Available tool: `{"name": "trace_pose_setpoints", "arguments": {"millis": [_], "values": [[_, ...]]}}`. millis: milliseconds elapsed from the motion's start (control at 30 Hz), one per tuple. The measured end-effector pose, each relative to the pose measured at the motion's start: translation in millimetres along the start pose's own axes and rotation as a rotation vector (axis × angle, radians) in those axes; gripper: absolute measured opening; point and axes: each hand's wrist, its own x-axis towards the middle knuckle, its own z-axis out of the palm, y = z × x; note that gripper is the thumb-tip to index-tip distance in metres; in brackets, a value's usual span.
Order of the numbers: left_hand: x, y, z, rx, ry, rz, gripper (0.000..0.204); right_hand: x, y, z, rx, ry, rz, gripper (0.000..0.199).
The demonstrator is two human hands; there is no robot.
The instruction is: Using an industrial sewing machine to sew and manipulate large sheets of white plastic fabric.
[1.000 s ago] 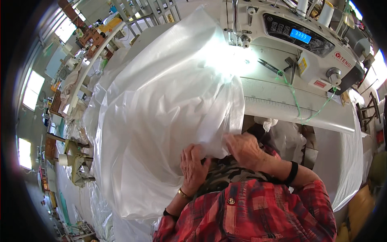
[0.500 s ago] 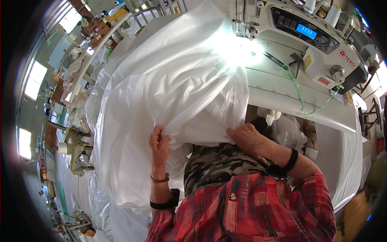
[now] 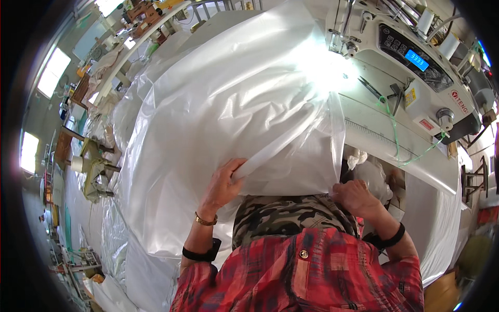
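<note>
A large sheet of white translucent plastic [image 3: 208,114] spreads from the sewing machine [image 3: 416,67] down to my lap. My left hand [image 3: 224,182] is closed on a folded, rolled-looking edge of it, which runs as a straight ridge up toward the machine's lit needle area. At the sheet's near right corner, my right hand [image 3: 356,196] pinches the edge between thumb and fingers. Between both hands the near edge is drawn fairly straight across my camouflage-patterned clothing. Glare from the lamp hides the needle and presser foot.
On the machine bed lie black-handled thread snips [image 3: 371,87] with green string. A ruler strip [image 3: 369,131] runs along the table's front edge. Crumpled clear plastic [image 3: 371,174] hangs below it. Left stands a stool with cloth [image 3: 94,169]; more plastic covers the floor.
My left hand has moved right and up along the sheet, and the fold there is now tight and straight. My right hand has shifted right and slightly down with its corner. The view has tilted.
</note>
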Motion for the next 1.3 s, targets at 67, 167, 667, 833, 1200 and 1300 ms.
{"name": "trace_pose_setpoints", "arguments": {"millis": [67, 167, 667, 833, 1200, 1300], "values": [[-4, 6, -6, 0.009, -0.037, -0.048, 0.041, 16, -28, -34, 0.030, -0.257, 0.003, 0.027], [-3, 10, -5, 0.018, -0.009, -0.008, 0.041, 25, -50, -53, 0.067, 0.050, 0.040, 0.029], [3, 0, -3, -0.155, 0.050, 0.060, 0.035, 85, -15, 65, 0.039, -0.256, -0.445, 0.010], [13, 12, 1, -0.201, -0.065, -0.015, 0.045, 82, -16, 62, 0.874, -0.195, -0.179, 0.029], [29, -5, 33, -0.403, -0.043, -0.234, 0.027, 73, -54, 42, 1.588, -0.201, 0.199, 0.018], [14, -11, 21, -0.239, 0.008, -0.162, 0.022, 56, -74, 14, 1.548, -0.162, 0.108, 0.019]]}}
